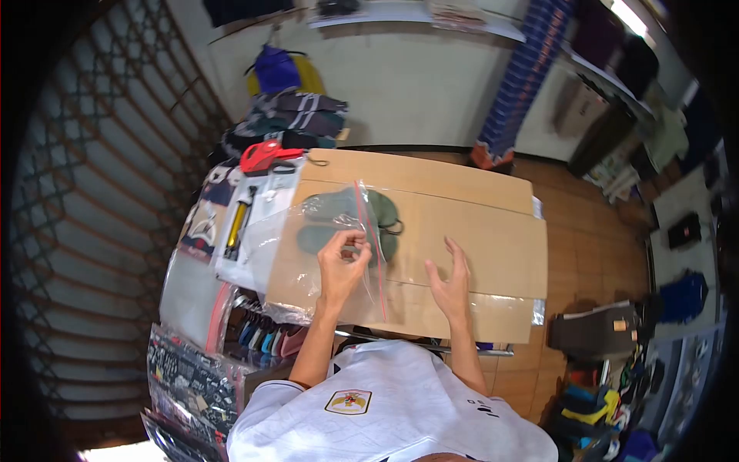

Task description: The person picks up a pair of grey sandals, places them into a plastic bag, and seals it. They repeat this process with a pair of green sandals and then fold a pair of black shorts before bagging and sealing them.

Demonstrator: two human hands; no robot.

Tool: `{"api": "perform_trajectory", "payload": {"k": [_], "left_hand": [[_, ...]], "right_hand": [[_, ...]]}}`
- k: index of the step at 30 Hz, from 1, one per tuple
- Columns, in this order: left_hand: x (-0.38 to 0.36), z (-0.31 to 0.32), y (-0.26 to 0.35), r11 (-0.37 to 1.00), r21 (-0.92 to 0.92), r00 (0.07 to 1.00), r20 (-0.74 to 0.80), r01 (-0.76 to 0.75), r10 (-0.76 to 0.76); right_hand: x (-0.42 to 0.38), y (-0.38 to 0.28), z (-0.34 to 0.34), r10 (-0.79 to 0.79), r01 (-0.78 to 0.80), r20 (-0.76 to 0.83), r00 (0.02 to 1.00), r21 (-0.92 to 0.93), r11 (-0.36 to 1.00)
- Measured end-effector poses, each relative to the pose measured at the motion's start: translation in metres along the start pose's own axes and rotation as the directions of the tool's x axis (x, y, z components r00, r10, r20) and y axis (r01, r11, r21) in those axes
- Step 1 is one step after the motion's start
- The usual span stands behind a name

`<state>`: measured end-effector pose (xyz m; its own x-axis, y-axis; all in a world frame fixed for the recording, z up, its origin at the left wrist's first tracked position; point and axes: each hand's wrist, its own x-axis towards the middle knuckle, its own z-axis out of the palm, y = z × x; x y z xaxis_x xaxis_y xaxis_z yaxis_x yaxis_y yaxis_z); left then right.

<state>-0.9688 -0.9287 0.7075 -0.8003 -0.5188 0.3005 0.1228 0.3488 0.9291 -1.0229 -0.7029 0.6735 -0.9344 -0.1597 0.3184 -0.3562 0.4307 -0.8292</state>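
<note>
A clear plastic zip bag (285, 246) with a red strip along its opening lies across the cardboard-topped table (477, 231). Inside and partly past the bag's opening is a pair of green, sole-shaped items (385, 206), like sandals, with a small dark loop at their right end. My left hand (343, 260) is over the bag, just left of the red strip, its fingers curled in a pinch on the plastic. To the right of the bag, my right hand (451, 279) is held over the cardboard, thumb and fingers apart, holding nothing.
A red tape dispenser (265, 156) sits at the table's back left corner, near a yellow-and-black cutter (237, 223). Folded clothes (296, 115) are stacked behind. Hangers (269, 335) hang below the front left edge. A dark grey box (596, 333) stands on the right.
</note>
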Motion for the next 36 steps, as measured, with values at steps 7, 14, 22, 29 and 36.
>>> {"api": "perform_trajectory", "payload": {"k": [7, 14, 22, 29, 36], "left_hand": [[-0.047, 0.125, 0.059, 0.995, -0.052, 0.907, 0.408, -0.088, 0.101], [-0.084, 0.221, 0.072, 0.997, -0.071, 0.78, 0.623, -0.025, 0.064], [-0.112, 0.297, 0.097, 0.999, 0.036, 0.639, 0.769, -0.032, -0.007], [-0.121, 0.338, 0.088, 0.98, 0.175, 0.543, 0.834, -0.097, -0.095], [-0.067, 0.392, 0.074, 0.906, 0.106, 0.554, 0.818, -0.409, 0.155]], "right_hand": [[0.047, 0.011, -0.104, -0.144, 0.144, 0.005, 0.99, 0.031, 0.989], [0.06, 0.104, -0.178, -0.161, 0.16, -0.076, 0.984, -0.025, 0.987], [0.043, 0.169, -0.254, 0.041, -0.056, -0.252, 0.967, -0.055, 0.997], [0.012, 0.227, -0.318, 0.172, -0.235, -0.542, 0.823, -0.049, 0.971], [-0.038, 0.266, -0.361, 0.266, -0.476, -0.742, 0.615, -0.08, 0.876]]}}
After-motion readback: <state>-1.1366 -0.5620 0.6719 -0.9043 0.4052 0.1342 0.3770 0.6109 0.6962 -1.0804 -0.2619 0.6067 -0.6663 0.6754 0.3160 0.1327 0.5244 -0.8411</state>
